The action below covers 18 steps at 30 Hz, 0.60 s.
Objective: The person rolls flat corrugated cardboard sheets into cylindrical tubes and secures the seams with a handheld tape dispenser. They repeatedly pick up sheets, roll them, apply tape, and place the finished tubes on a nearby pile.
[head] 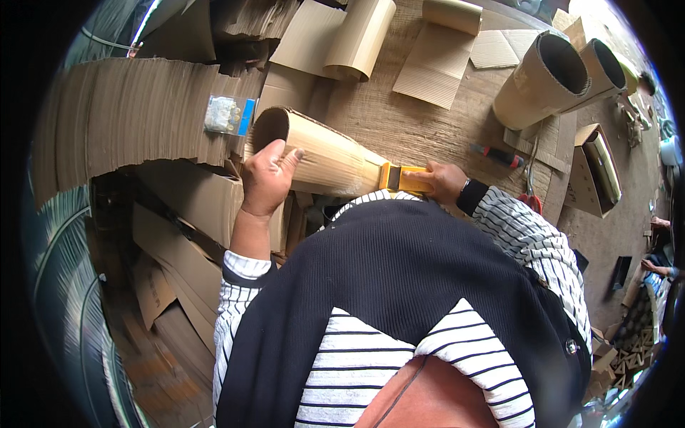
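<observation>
A tapered tube of rolled corrugated cardboard point(326, 158) lies on its side close to my chest, its wide open end to the left. My left hand point(270, 174) holds the tube near that wide end, with the thumb on the outer wall. At the narrow end, my right hand point(447, 181) grips a yellow hand tool point(393, 176) with a dark inset. The tool is against the narrow end; its exact kind cannot be told. The far side of the tube is hidden.
A long row of stacked cardboard sheets point(139, 112) carries a small plastic packet point(227, 115). Two cardboard tubes point(527, 88) point(594, 80) stand on the wooden table point(369, 115). Nearby are a utility knife point(500, 155), red-handled scissors point(530, 202), curled cardboard sheets point(358, 40) and an open box point(580, 176).
</observation>
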Available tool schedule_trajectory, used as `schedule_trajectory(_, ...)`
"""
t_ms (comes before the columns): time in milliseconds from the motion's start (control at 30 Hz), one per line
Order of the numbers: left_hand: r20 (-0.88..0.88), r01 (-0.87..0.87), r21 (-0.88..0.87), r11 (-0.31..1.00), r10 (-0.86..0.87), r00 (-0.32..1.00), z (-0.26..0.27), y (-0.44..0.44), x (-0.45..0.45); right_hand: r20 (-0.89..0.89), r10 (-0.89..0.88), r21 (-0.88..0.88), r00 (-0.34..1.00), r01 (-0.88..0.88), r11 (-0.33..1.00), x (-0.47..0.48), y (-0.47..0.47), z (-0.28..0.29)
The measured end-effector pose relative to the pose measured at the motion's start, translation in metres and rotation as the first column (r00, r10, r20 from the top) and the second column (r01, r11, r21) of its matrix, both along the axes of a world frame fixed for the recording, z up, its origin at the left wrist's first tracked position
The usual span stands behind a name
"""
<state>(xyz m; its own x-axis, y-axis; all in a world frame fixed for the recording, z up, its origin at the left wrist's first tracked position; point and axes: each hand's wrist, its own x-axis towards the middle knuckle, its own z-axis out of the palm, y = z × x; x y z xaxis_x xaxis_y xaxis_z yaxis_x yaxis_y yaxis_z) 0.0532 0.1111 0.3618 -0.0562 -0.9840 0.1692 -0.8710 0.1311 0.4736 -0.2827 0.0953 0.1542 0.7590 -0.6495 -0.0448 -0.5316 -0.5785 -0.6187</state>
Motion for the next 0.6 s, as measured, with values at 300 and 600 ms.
schedule_trajectory(300,0.152,0.345,0.005,0.939,-0.341,0.928,0.017,0.007,-0.085,-0.681,0.426,0.375,0.596,-0.216,0.902,0.061,-0.044,0.02)
schedule_trajectory(600,0.096,0.561,0.34,0.754,-0.622,0.777,0.071,-0.057,-0.059,-0.466,-0.302,0.28,0.832,0.462,0.841,-0.059,0.012,0.011)
